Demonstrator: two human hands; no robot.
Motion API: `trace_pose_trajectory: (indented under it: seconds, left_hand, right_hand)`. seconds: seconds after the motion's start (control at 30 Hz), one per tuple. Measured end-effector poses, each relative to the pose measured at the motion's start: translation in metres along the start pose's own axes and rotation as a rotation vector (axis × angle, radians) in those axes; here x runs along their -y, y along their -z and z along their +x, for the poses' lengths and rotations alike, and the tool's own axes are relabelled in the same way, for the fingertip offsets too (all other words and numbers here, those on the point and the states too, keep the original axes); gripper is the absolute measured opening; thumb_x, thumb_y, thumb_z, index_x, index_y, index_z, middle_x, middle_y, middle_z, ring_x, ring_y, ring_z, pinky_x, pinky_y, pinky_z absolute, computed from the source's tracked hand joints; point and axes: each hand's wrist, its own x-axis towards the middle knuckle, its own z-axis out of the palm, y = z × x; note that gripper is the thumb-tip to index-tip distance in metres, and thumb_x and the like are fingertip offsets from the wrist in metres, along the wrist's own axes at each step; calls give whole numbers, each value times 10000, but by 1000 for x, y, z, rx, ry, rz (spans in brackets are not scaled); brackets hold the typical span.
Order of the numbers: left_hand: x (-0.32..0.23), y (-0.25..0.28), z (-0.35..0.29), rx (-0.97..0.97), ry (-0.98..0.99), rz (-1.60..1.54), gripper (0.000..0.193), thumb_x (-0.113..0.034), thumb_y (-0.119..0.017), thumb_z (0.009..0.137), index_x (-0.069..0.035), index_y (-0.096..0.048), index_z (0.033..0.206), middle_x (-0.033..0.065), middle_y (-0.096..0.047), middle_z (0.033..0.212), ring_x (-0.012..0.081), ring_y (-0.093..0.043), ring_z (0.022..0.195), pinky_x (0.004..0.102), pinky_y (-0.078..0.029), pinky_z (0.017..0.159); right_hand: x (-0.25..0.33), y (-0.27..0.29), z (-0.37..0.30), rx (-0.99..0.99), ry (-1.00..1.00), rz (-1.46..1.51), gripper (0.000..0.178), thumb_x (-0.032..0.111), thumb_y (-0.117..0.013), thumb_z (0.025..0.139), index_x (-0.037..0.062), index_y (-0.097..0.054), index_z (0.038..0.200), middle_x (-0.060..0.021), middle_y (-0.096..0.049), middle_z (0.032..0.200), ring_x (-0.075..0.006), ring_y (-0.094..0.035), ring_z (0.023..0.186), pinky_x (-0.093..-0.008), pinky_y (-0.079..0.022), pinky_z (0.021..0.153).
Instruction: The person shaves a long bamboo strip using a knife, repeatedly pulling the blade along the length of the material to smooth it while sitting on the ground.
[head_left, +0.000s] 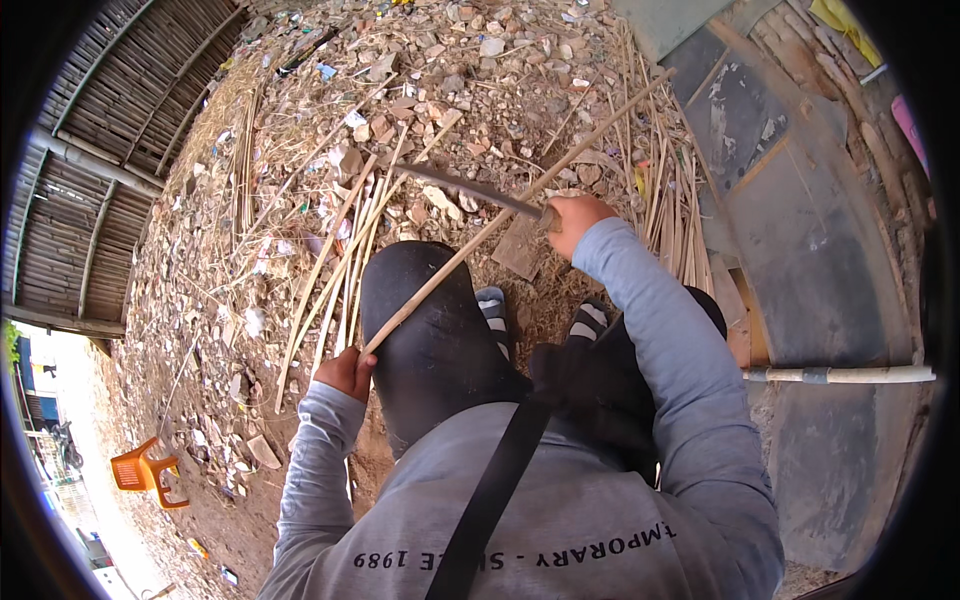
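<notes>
My left grip [345, 374] is closed around the near end of a long, slender, pale tan wooden stick [450, 270], low beside my left knee in black trousers [415, 300]. The stick slants over that knee, toward the far right, its far end reaching past my right grip [580, 222]. My right grip is curled around the handle of a long, narrow knife with a dark metal blade [460, 184]. The blade points left and crosses the stick close to the handle; I cannot tell whether its edge bites into the wood.

On the left, beyond the knee, several long pale strips [331, 270] lie loosely across ground strewn with broken stone [440, 200]. More thin pale strips [680, 225] lie bunched on the right, next to flat dark grey sheets [800, 230]. My feet, in dark and white striped footwear [495, 310], stand between my knees. An orange plastic chair [140, 468] sits at the near left, and a slatted wall of brown canes [90, 190] rises at the far left.
</notes>
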Motion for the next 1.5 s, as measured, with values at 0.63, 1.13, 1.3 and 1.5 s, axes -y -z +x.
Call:
trace_pose_trajectory:
  seconds: [0.63, 1.13, 1.3, 1.5]
  left_hand:
    - [2, -2, 0, -15, -32, -20, 409, -386, -551, 931, -22, -509, 751, 243, -550, 604, 468, -562, 604, 511, -428, 537]
    - [-9, -7, 7, -64, -73, -95, 373, -371, -551, 932, -34, -512, 777, 230, -561, 614, 464, -565, 602, 519, -434, 545]
    - [-1, -3, 2, -19, -32, -22, 374, -371, -542, 935, -32, -519, 781, 237, -565, 621, 464, -575, 620, 519, -440, 550]
    - [-11, -6, 5, -31, -16, -66, 390, -380, -534, 934, -24, -531, 774, 238, -571, 624, 463, -582, 634, 518, -449, 569]
  right_hand:
    - [1, -7, -2, -58, 34, 21, 341, 232, -665, 744, 104, -664, 1060, -183, -684, 923, -375, -653, 885, -425, -531, 825]
    - [-41, -11, 24, -85, -73, 182, 371, 233, -658, 740, 70, -652, 1074, -205, -667, 971, -373, -644, 925, -425, -519, 873]
    - [-8, -3, 0, -72, 14, 18, 387, 237, -664, 736, 92, -647, 1095, -204, -671, 922, -381, -644, 889, -434, -518, 855]
    - [-41, -20, 22, -85, -101, 92, 278, 245, -653, 773, 102, -656, 1011, -176, -677, 891, -371, -647, 855, -440, -524, 787]
